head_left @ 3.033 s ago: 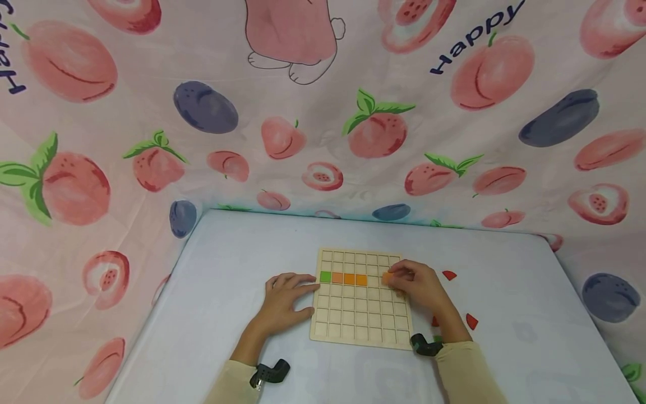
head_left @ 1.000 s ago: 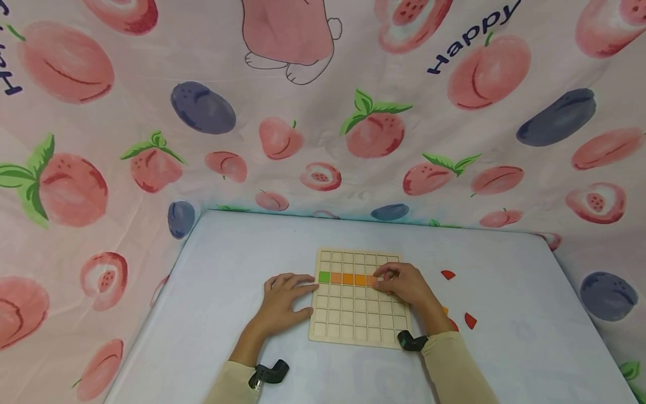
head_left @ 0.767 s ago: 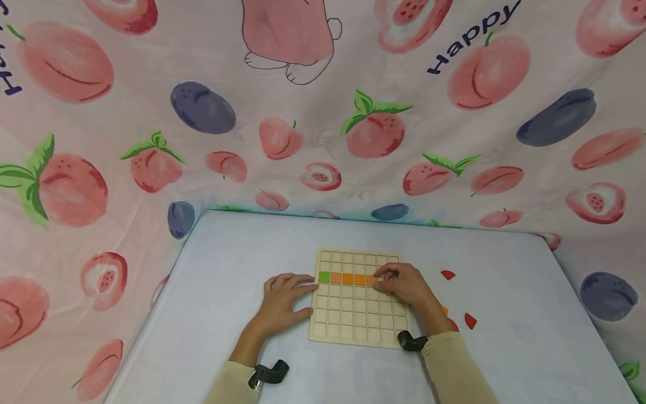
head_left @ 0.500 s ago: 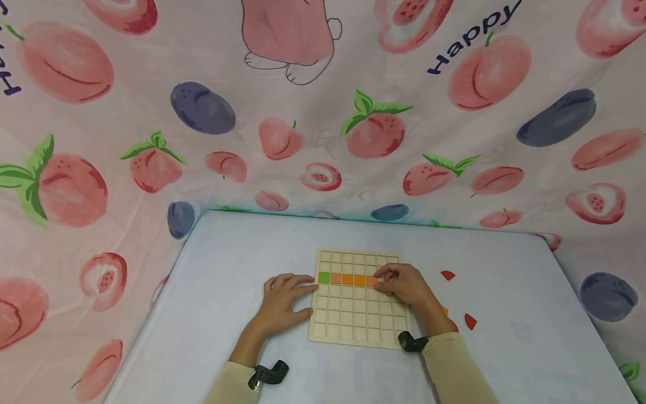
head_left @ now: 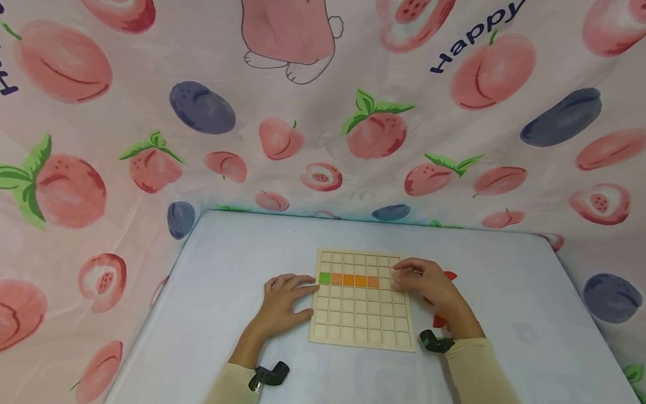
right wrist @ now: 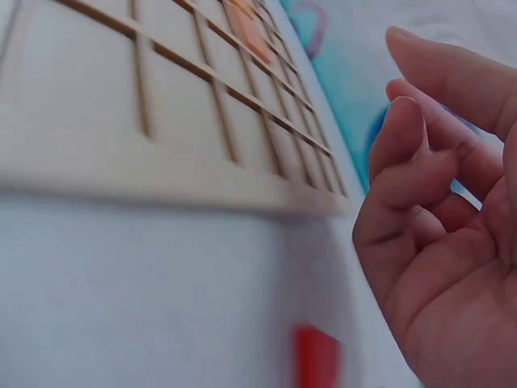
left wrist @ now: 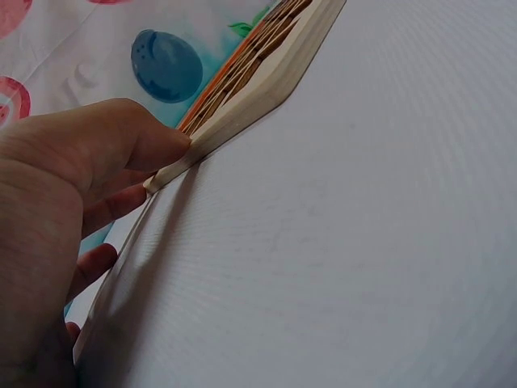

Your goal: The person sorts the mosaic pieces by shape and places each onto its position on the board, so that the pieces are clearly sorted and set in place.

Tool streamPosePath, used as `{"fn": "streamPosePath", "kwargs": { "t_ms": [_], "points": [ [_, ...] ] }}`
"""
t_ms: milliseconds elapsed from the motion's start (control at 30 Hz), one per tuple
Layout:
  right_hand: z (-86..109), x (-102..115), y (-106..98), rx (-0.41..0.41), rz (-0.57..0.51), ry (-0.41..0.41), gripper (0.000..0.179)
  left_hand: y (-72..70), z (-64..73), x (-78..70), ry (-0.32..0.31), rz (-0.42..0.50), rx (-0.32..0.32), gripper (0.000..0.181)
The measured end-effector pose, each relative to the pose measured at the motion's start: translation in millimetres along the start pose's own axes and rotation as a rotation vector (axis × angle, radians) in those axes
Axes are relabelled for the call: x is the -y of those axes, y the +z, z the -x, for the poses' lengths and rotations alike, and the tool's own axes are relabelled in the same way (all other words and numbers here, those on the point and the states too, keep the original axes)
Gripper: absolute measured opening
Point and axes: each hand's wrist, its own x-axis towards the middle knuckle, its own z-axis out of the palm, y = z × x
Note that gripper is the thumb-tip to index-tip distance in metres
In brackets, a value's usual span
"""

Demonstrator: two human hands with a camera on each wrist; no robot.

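A pale wooden grid board (head_left: pixel 360 322) lies on the white table. In one row sit a green tile (head_left: pixel 325 278) and several orange ones, the last a light orange tile (head_left: pixel 373 281). My left hand (head_left: pixel 285 303) touches the board's left edge; in the left wrist view its thumb (left wrist: pixel 166 145) lies against the wooden rim (left wrist: pixel 242 113). Over the board's right edge hovers my right hand (head_left: pixel 431 286). The right wrist view shows its fingers (right wrist: pixel 400 133) loosely bent with nothing between them, beside the board's grid (right wrist: pixel 81 89).
Red pieces (head_left: pixel 439 322) lie right of the board, partly hidden under the right forearm; another red piece (head_left: pixel 451 275) shows behind the hand. A fruit-printed cloth (head_left: pixel 323 151) hangs at the table's back and sides. Each wrist wears a black camera (head_left: pixel 272 373).
The right hand brought a light orange tile to the row's fifth cell, let it go and moved right, off the tile. The left hand stays at the board's left edge.
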Motion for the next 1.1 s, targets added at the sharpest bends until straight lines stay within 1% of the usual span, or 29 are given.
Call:
{"fn": "streamPosePath", "kwargs": {
  "t_ms": [67, 133, 233, 300, 433, 600, 667, 800, 967, 1100],
  "points": [
    [3.7, 3, -9, -0.019, 0.042, 0.007, 0.042, 0.1, -0.1, -0.1, -0.001, -0.003, -0.005, 0.051],
    [7.6, 4, -19, -0.038, 0.117, -0.001, 0.040, 0.2, 0.0, 0.1, -0.007, -0.007, -0.001, 0.051],
    [14.4, 4, -32, -0.065, 0.214, 0.011, 0.038, 0.6, 0.3, 1.1, -0.020, -0.010, 0.019, 0.051],
    [19.2, 1, -40, -0.070, 0.271, 0.016, 0.036, 0.6, 0.3, 1.8, -0.026, -0.005, 0.036, 0.052],
    [28.1, -9, -53, -0.063, 0.377, 0.025, 0.030, 0.0, 0.1, 2.5, -0.024, 0.016, 0.047, 0.052],
    [37.3, -21, -60, -0.037, 0.473, 0.021, 0.021, -0.2, 0.0, 2.1, -0.021, 0.016, 0.039, 0.052],
    [39.8, -25, -62, -0.026, 0.501, 0.023, 0.020, 0.3, 0.0, 1.9, -0.020, 0.009, 0.032, 0.052],
    [43.5, -30, -67, 0.004, 0.531, 0.043, 0.027, 0.9, 0.2, 1.7, -0.023, 0.002, 0.033, 0.052],
    [46.0, -34, -70, 0.041, 0.532, 0.085, 0.033, 0.9, 0.3, 1.2, -0.027, 0.013, 0.035, 0.051],
    [46.1, -38, -70, 0.061, 0.517, 0.098, 0.032, 1.4, 0.7, 0.5, -0.016, -0.001, 0.015, 0.051]
  ]
}}
